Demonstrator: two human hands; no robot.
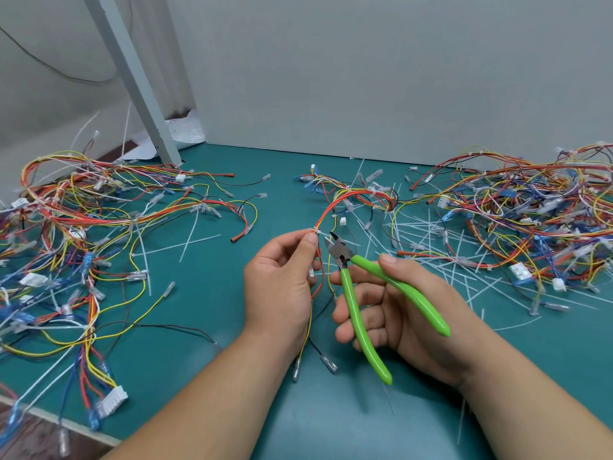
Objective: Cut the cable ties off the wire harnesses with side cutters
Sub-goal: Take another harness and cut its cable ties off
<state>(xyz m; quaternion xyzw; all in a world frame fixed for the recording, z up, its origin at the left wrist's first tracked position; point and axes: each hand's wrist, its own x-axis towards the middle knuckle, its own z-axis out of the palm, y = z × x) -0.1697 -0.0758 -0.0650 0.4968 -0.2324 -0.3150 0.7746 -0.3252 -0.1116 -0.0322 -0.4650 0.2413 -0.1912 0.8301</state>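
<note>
The wire harness is held up over the middle of the green mat, pinched between thumb and fingertips of the left hand. Its red and yellow wires arch away from the pinch toward the back of the bench, and loose ends hang down past the palm. A small white cable tie can be seen on the bundle right at the thumb tip. The green-handled side cutters are gripped in the right hand: the thumb is laid on the upper handle and the fingers are curled under the lower one. The handles are spread and the jaws are parted. The cutter tips are pointed up and left, just beside the tie but not yet closed on it; whether steel is touching plastic cannot be told. To the left a pile of harnesses is spread out, and a second tangled heap is piled at the right. Cut white ties are scattered across the mat between that heap and the hands. A grey post is seen leaning at the back left.
</note>
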